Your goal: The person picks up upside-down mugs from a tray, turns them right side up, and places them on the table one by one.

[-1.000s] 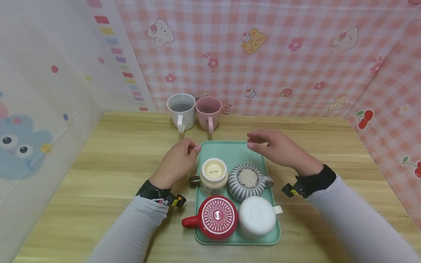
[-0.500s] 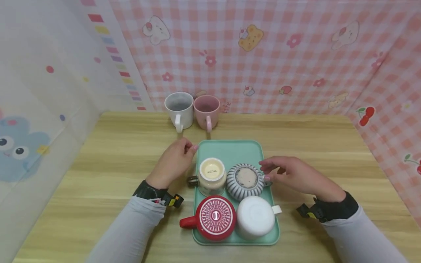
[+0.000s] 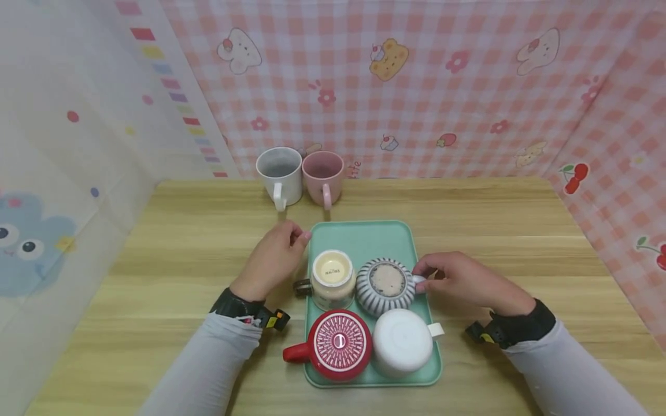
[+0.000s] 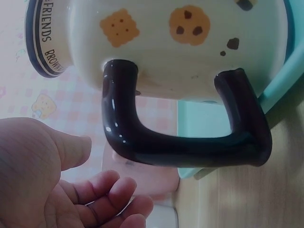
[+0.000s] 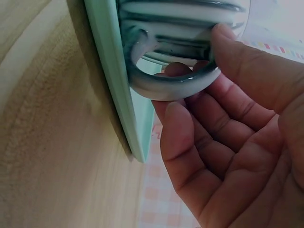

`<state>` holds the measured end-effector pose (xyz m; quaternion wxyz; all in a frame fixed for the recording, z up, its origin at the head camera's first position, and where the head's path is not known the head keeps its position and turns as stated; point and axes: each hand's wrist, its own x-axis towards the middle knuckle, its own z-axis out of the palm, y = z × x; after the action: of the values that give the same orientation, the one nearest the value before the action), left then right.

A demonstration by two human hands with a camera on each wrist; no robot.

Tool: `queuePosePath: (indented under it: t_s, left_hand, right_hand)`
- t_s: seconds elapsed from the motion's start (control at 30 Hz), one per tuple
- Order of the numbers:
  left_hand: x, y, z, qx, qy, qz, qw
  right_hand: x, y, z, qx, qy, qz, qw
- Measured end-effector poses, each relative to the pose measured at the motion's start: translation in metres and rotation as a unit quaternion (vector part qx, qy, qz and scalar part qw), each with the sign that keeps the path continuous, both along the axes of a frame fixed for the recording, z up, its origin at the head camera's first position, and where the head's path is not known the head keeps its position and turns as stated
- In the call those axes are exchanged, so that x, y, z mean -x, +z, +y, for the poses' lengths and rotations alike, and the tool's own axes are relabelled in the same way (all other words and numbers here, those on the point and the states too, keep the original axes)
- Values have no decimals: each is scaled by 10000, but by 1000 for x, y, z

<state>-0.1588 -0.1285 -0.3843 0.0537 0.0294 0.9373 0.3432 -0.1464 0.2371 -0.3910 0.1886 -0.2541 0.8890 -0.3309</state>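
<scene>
A mint-green tray (image 3: 364,237) carries several upside-down mugs. My right hand (image 3: 468,280) holds the handle (image 5: 171,88) of the grey-and-white striped mug (image 3: 387,283), thumb on one side and curled fingers on the other. That mug rests base up at the tray's middle right. Just left of it stands a cream mug (image 3: 333,277) with cookie prints and a dark brown handle (image 4: 180,149). My left hand (image 3: 267,260) hovers by the tray's back left edge, its fingers loosely curled with nothing in them, apart from the brown handle.
At the tray's front sit an inverted red mug (image 3: 340,345), handle left, and an inverted white mug (image 3: 403,341), handle right. Behind the tray, a white mug (image 3: 283,179) and a pink mug (image 3: 324,179) stand upright side by side. Patterned cloth (image 3: 468,92) hangs behind the wooden table (image 3: 489,219).
My right hand has come from above the tray's back right corner, forward and to the right, and taken hold of the striped mug's handle. The left hand has stayed nearly still.
</scene>
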Motion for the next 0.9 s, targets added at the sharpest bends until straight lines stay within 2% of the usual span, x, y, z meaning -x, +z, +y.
queuePosePath:
  t_s: [0.33, 0.57, 0.9]
  left_hand:
    - [0, 0, 1, 47, -37, -25, 10000]
    - [0, 1, 3, 22, -41, -44, 10000]
    - [1, -1, 2, 46, -36, -19, 10000]
  right_hand:
    - [0, -6, 1, -23, 472, 177, 9987]
    - [0, -6, 0, -75, 542, 237, 9982]
    - [-2, -5, 1, 40, 621, 102, 9980]
